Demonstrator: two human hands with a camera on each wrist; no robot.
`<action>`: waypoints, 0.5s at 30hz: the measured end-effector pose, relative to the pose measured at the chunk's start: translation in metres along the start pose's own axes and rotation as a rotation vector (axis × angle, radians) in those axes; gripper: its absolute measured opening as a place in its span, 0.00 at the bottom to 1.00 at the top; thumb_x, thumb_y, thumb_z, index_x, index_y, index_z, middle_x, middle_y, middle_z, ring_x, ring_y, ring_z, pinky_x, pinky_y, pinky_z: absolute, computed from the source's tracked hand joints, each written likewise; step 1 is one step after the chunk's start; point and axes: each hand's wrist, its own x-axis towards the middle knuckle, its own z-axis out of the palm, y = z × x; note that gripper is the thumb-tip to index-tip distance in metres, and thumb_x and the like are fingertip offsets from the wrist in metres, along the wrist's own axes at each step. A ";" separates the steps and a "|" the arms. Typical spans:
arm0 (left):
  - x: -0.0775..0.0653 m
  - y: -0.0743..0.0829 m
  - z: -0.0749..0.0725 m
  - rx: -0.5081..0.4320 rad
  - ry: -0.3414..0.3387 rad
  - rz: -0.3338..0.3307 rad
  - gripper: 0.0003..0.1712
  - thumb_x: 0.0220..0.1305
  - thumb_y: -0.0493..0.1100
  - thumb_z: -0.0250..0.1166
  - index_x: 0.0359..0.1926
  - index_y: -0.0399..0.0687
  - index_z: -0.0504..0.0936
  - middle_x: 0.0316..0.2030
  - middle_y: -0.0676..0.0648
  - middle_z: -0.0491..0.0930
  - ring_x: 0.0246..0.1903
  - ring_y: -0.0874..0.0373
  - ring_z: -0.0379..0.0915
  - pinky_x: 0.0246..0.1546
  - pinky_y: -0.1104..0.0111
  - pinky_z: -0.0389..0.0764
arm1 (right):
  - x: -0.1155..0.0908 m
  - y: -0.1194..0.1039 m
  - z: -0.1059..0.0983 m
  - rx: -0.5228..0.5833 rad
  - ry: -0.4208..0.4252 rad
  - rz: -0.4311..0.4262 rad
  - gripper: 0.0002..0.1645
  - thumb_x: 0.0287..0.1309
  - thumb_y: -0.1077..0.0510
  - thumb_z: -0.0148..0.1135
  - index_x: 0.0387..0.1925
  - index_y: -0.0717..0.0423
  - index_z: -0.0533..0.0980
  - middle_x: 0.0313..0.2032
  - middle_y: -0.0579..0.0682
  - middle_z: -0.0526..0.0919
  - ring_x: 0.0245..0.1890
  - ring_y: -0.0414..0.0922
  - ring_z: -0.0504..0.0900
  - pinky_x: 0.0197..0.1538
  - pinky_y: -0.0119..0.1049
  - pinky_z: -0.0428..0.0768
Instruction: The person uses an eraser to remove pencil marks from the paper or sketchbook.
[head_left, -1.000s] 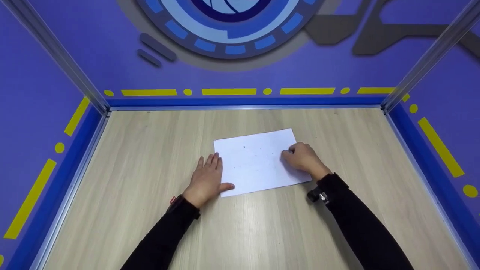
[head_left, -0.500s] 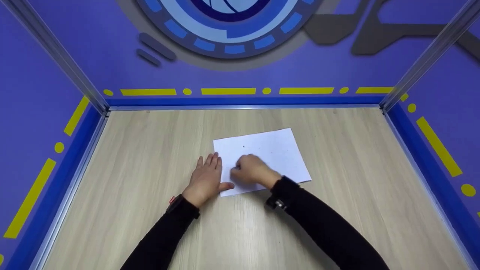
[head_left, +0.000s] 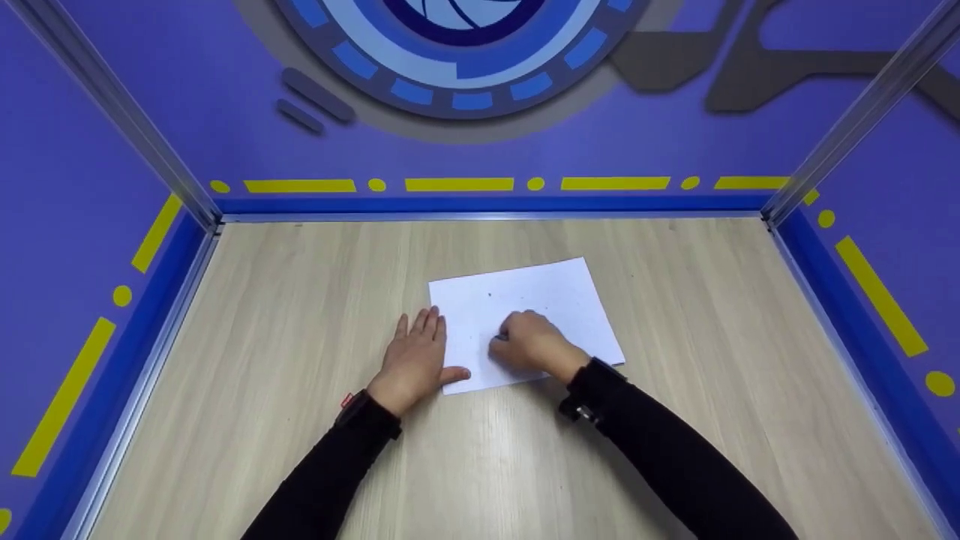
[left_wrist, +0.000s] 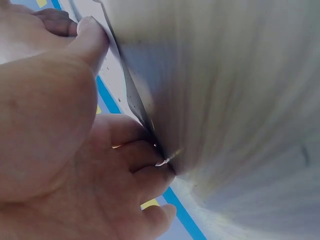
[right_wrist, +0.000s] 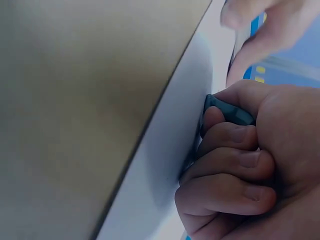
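A white sheet of paper (head_left: 547,289) lies slightly turned on the table, with a few small dark specks on it. My left hand (head_left: 412,356) rests flat at its left edge, fingers straight and thumb spread over the near left corner. Near the middle of the sheet my right hand (head_left: 534,343) grips a small dark teal eraser (right_wrist: 231,111) between thumb and curled fingers. Its tip meets the paper in the right wrist view, while most of it is hidden in the fist. In the left wrist view, the left fingers (left_wrist: 145,160) reach along the paper's edge.
The light wood-grain table (head_left: 315,300) is bounded by purple-blue panels (head_left: 480,161) at the back and both sides, joined by metal rails (head_left: 120,97). Each forearm wears a black sleeve (head_left: 667,450) with a strapped device at the wrist.
My right hand swept from the paper's right side to its left part with the eraser, then came a little back to the right. The left hand and the paper stay in place.
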 end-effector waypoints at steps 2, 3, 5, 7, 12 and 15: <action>0.000 0.000 0.000 0.008 -0.010 0.000 0.64 0.71 0.76 0.65 0.85 0.29 0.59 0.87 0.31 0.56 0.88 0.38 0.51 0.89 0.41 0.51 | -0.004 0.016 -0.006 0.026 0.026 0.021 0.15 0.66 0.49 0.65 0.25 0.52 0.81 0.30 0.48 0.77 0.32 0.47 0.74 0.36 0.40 0.69; 0.001 0.001 0.000 0.010 -0.016 -0.001 0.65 0.71 0.76 0.64 0.85 0.29 0.59 0.87 0.31 0.55 0.89 0.39 0.51 0.89 0.41 0.51 | -0.006 0.025 -0.010 0.033 0.043 0.022 0.15 0.65 0.50 0.64 0.24 0.52 0.81 0.30 0.48 0.78 0.32 0.47 0.74 0.36 0.40 0.69; 0.001 0.001 0.000 0.015 -0.022 -0.003 0.65 0.72 0.77 0.64 0.85 0.29 0.59 0.87 0.31 0.55 0.89 0.39 0.50 0.89 0.41 0.51 | -0.010 0.043 -0.018 0.046 0.066 0.020 0.17 0.64 0.51 0.64 0.21 0.51 0.77 0.28 0.48 0.76 0.30 0.46 0.72 0.34 0.38 0.67; 0.000 0.001 0.000 0.012 -0.023 -0.005 0.65 0.72 0.76 0.64 0.85 0.29 0.58 0.87 0.31 0.54 0.89 0.39 0.50 0.89 0.41 0.51 | -0.013 0.061 -0.026 0.064 0.067 0.034 0.19 0.64 0.52 0.63 0.18 0.51 0.72 0.26 0.47 0.71 0.28 0.46 0.69 0.32 0.38 0.64; -0.001 0.000 0.000 -0.006 -0.012 -0.004 0.64 0.72 0.76 0.64 0.85 0.29 0.58 0.87 0.31 0.54 0.89 0.38 0.49 0.89 0.40 0.50 | -0.021 0.101 -0.046 0.063 0.073 0.092 0.21 0.65 0.51 0.63 0.18 0.49 0.69 0.23 0.45 0.65 0.25 0.45 0.64 0.31 0.38 0.62; -0.001 -0.001 0.001 -0.013 -0.009 -0.003 0.64 0.72 0.76 0.64 0.85 0.29 0.58 0.87 0.31 0.54 0.89 0.38 0.49 0.89 0.40 0.49 | -0.026 0.118 -0.053 0.055 0.086 0.122 0.22 0.64 0.51 0.63 0.17 0.49 0.66 0.22 0.44 0.62 0.25 0.45 0.63 0.31 0.38 0.62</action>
